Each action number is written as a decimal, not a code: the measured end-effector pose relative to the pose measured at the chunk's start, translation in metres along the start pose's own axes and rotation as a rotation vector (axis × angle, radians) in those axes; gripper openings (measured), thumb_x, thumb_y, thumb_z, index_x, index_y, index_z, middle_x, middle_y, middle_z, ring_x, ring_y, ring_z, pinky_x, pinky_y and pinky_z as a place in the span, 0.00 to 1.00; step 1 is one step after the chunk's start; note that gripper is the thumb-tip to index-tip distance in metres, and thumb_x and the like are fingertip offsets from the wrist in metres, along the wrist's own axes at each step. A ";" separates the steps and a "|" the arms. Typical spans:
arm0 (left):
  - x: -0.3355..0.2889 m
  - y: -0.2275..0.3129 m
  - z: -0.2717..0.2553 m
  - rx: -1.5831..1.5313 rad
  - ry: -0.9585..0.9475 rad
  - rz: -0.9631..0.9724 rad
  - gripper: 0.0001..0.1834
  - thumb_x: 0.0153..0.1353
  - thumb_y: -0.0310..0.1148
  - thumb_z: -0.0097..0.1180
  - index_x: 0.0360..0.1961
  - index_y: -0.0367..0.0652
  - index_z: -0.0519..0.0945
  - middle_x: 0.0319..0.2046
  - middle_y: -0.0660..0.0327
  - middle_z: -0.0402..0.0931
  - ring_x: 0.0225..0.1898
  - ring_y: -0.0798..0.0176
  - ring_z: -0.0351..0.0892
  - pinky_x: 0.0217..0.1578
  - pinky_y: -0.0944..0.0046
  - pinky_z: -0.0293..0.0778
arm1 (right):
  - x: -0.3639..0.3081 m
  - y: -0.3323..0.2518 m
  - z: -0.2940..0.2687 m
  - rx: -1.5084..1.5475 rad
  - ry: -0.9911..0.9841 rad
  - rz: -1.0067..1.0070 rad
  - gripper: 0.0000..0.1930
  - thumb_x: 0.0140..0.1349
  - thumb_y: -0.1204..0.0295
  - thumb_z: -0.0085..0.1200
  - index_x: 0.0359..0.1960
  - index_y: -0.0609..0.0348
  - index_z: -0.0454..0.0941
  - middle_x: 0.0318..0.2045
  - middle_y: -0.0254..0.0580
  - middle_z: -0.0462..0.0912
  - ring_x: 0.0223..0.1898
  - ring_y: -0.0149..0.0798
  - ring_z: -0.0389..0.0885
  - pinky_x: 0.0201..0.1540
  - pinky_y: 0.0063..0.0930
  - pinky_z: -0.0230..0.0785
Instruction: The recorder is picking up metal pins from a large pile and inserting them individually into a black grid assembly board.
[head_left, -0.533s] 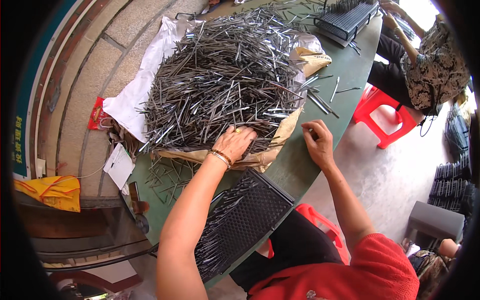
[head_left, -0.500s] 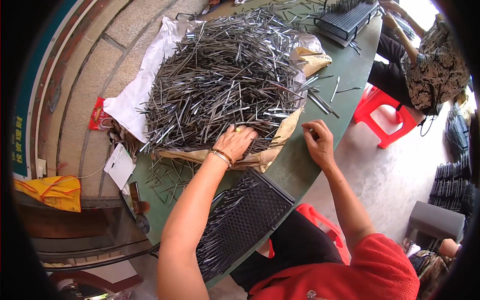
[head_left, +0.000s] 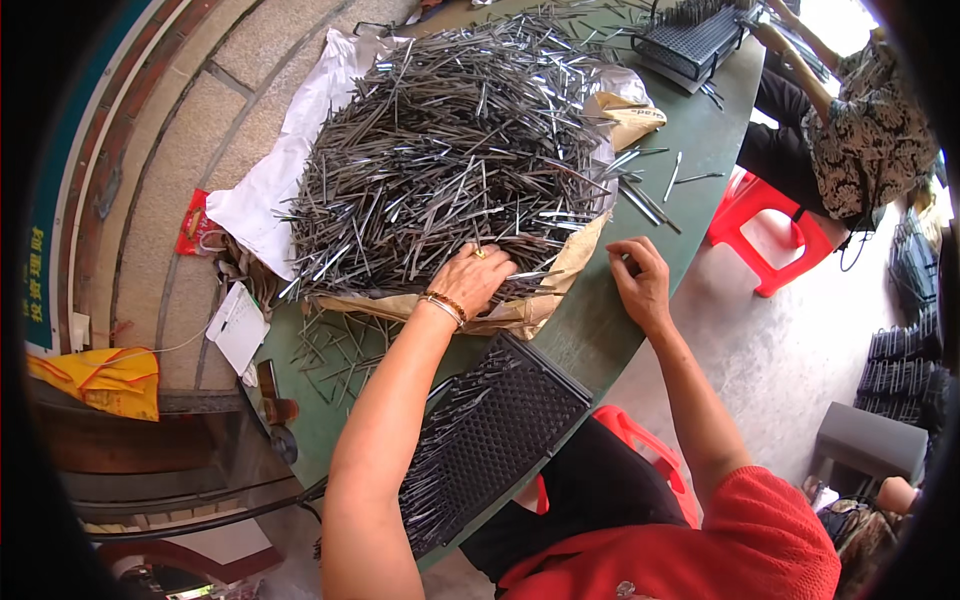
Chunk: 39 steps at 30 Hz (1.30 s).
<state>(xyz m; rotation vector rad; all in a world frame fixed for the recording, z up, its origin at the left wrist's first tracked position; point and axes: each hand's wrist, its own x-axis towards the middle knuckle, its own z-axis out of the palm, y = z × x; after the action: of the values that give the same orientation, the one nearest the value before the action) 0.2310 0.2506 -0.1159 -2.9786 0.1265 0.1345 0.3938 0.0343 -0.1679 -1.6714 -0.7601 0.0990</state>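
Note:
A large heap of thin dark metal rods lies on a spread sack on the green table. My left hand, with bracelets and a ring, rests at the heap's near edge. Its fingers are bent closed over some rods, and their tips are hidden. To the right, my right hand hovers by the table edge with curled fingers; no rod sticks out of it. In front of me lies a black perforated tray; rods stand slanted in its left part, and the holes to the right are bare.
Loose rods lie left of the tray, others right of the heap. A second tray stands at the far end beside a co-worker. Red stools are right of the table. A white card lies at the left edge.
My left hand has shifted very slightly at the heap's edge. My right hand has hardly moved. The co-worker's hands at the far tray have moved a little to the left.

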 end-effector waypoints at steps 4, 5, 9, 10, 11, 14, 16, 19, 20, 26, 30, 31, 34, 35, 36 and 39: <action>0.008 0.005 0.006 0.045 -0.001 -0.045 0.23 0.41 0.24 0.61 0.42 0.48 0.71 0.39 0.62 0.73 0.49 0.59 0.72 0.52 0.56 0.64 | 0.000 -0.002 -0.001 -0.001 -0.002 0.016 0.04 0.55 0.81 0.55 0.33 0.63 0.78 0.29 0.35 0.75 0.21 0.26 0.69 0.26 0.20 0.64; 0.008 0.005 0.007 0.036 0.022 -0.040 0.20 0.42 0.23 0.60 0.40 0.47 0.71 0.37 0.62 0.74 0.47 0.59 0.74 0.51 0.57 0.65 | 0.000 -0.003 -0.001 -0.002 -0.003 0.015 0.04 0.55 0.81 0.55 0.33 0.63 0.78 0.29 0.35 0.75 0.21 0.26 0.69 0.26 0.20 0.64; 0.006 0.004 0.008 0.026 0.014 -0.024 0.19 0.42 0.22 0.59 0.38 0.47 0.72 0.36 0.62 0.74 0.45 0.59 0.74 0.50 0.58 0.65 | 0.000 -0.002 0.000 0.001 0.003 0.015 0.04 0.55 0.81 0.55 0.32 0.63 0.78 0.28 0.35 0.74 0.21 0.26 0.69 0.26 0.20 0.63; 0.006 0.003 0.009 0.027 0.027 -0.024 0.19 0.41 0.22 0.59 0.37 0.46 0.72 0.35 0.62 0.74 0.45 0.60 0.75 0.50 0.58 0.65 | 0.000 -0.001 0.000 0.007 0.003 0.017 0.04 0.55 0.81 0.55 0.32 0.63 0.78 0.28 0.35 0.74 0.21 0.26 0.69 0.26 0.19 0.63; 0.005 0.002 0.009 0.029 0.039 -0.025 0.19 0.41 0.21 0.59 0.37 0.46 0.73 0.35 0.62 0.75 0.45 0.60 0.75 0.49 0.59 0.66 | 0.000 -0.001 0.000 0.008 0.004 0.018 0.04 0.55 0.81 0.55 0.32 0.63 0.78 0.28 0.35 0.74 0.21 0.26 0.69 0.26 0.19 0.63; 0.003 0.000 0.009 -0.066 0.036 -0.043 0.19 0.40 0.21 0.59 0.36 0.46 0.73 0.35 0.61 0.75 0.44 0.59 0.75 0.49 0.58 0.66 | 0.000 -0.001 0.000 0.003 0.009 0.017 0.04 0.55 0.81 0.55 0.32 0.63 0.78 0.28 0.35 0.74 0.21 0.26 0.69 0.26 0.19 0.63; 0.000 -0.002 0.003 -0.075 0.074 -0.022 0.21 0.37 0.21 0.62 0.37 0.46 0.73 0.34 0.61 0.75 0.44 0.59 0.75 0.48 0.58 0.65 | 0.001 -0.002 0.000 0.003 0.007 0.016 0.04 0.55 0.81 0.55 0.32 0.63 0.78 0.28 0.35 0.74 0.21 0.26 0.68 0.26 0.19 0.63; -0.002 -0.004 -0.014 -0.274 0.105 -0.061 0.28 0.31 0.23 0.68 0.38 0.46 0.73 0.34 0.62 0.75 0.43 0.58 0.74 0.49 0.59 0.62 | 0.001 0.000 0.000 0.016 0.010 0.010 0.04 0.55 0.81 0.55 0.32 0.63 0.78 0.28 0.35 0.74 0.21 0.26 0.68 0.25 0.19 0.62; -0.004 -0.005 -0.015 -0.273 0.103 -0.063 0.28 0.31 0.23 0.68 0.38 0.46 0.73 0.34 0.62 0.75 0.43 0.58 0.74 0.49 0.59 0.62 | 0.000 -0.001 0.000 0.019 0.009 0.010 0.04 0.55 0.81 0.55 0.32 0.63 0.78 0.28 0.35 0.74 0.21 0.26 0.68 0.25 0.19 0.62; -0.012 -0.004 -0.021 -0.492 0.383 -0.198 0.27 0.31 0.23 0.69 0.38 0.44 0.74 0.36 0.60 0.76 0.43 0.56 0.74 0.51 0.60 0.61 | -0.001 -0.002 0.000 -0.001 -0.002 0.005 0.04 0.55 0.81 0.54 0.32 0.63 0.78 0.28 0.35 0.74 0.21 0.25 0.68 0.25 0.19 0.63; -0.014 -0.007 -0.025 -0.643 0.528 -0.368 0.23 0.37 0.23 0.67 0.39 0.41 0.75 0.36 0.62 0.77 0.39 0.60 0.76 0.44 0.61 0.70 | -0.001 -0.005 0.001 0.024 -0.002 0.002 0.04 0.55 0.81 0.54 0.32 0.64 0.78 0.28 0.34 0.74 0.21 0.25 0.68 0.25 0.19 0.62; -0.010 -0.007 -0.032 -0.875 0.597 -0.445 0.21 0.42 0.24 0.66 0.40 0.39 0.75 0.34 0.65 0.77 0.35 0.70 0.75 0.36 0.67 0.72 | -0.002 -0.004 0.000 0.022 0.008 -0.004 0.04 0.55 0.81 0.54 0.32 0.64 0.78 0.28 0.34 0.74 0.21 0.24 0.66 0.25 0.19 0.60; -0.007 -0.010 -0.052 -1.134 0.581 -0.734 0.10 0.46 0.24 0.64 0.32 0.39 0.79 0.28 0.68 0.78 0.31 0.77 0.74 0.34 0.73 0.72 | -0.001 -0.004 0.000 0.039 0.007 0.000 0.04 0.55 0.81 0.54 0.32 0.64 0.78 0.28 0.34 0.73 0.21 0.24 0.66 0.25 0.19 0.60; -0.007 -0.013 -0.050 -1.138 0.620 -0.751 0.06 0.48 0.25 0.63 0.30 0.40 0.81 0.27 0.70 0.78 0.30 0.77 0.74 0.35 0.73 0.71 | -0.001 -0.004 0.000 0.046 0.006 -0.004 0.04 0.55 0.81 0.54 0.32 0.64 0.78 0.28 0.34 0.73 0.21 0.24 0.66 0.25 0.19 0.60; -0.007 -0.012 -0.051 -1.130 0.625 -0.753 0.06 0.48 0.25 0.63 0.30 0.40 0.81 0.27 0.70 0.78 0.30 0.77 0.74 0.35 0.73 0.71 | -0.001 -0.003 -0.001 0.036 0.003 -0.005 0.04 0.55 0.81 0.54 0.32 0.64 0.78 0.28 0.34 0.73 0.21 0.24 0.66 0.25 0.19 0.60; -0.006 -0.006 -0.053 -1.308 0.866 -0.750 0.08 0.49 0.26 0.63 0.32 0.37 0.80 0.30 0.66 0.79 0.32 0.75 0.75 0.37 0.71 0.70 | -0.002 -0.005 -0.001 0.038 0.004 -0.011 0.04 0.56 0.81 0.54 0.32 0.64 0.78 0.28 0.34 0.73 0.21 0.24 0.66 0.25 0.18 0.60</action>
<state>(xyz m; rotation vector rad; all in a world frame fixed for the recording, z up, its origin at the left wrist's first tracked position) 0.2299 0.2488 -0.0618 -3.5723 -1.4742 -1.7465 0.3908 0.0331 -0.1639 -1.6303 -0.7598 0.1014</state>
